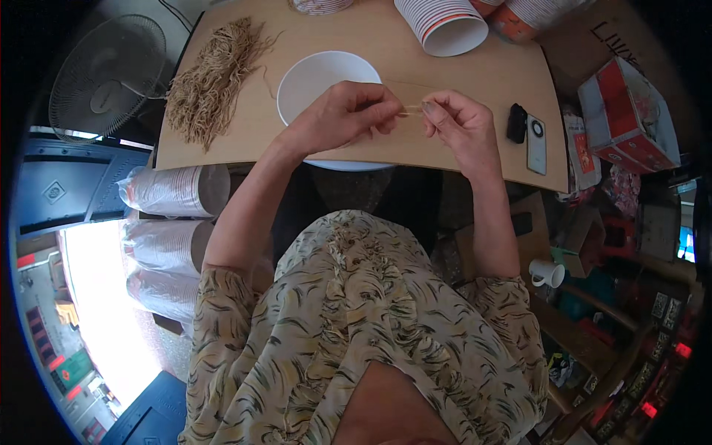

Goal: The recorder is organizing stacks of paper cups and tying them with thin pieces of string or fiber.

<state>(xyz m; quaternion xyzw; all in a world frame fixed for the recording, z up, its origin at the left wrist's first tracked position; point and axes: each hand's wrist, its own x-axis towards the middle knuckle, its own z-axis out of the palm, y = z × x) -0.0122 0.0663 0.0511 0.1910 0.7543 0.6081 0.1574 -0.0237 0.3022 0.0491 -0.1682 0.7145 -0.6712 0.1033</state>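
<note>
Patterned blouse (363, 297), thin yellowish strand (412, 113), pinching hands (348, 115) (461, 124)

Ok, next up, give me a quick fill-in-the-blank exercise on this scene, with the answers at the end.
1. The thin strand stretches ____ the left hand and the right hand.
2. The tan strings lie to the ____ of the white bowl.
3. The phone lies toward the ____ end of the table.
4. The mug is coloured ____.

Missing words: between; left; right; white.
</note>
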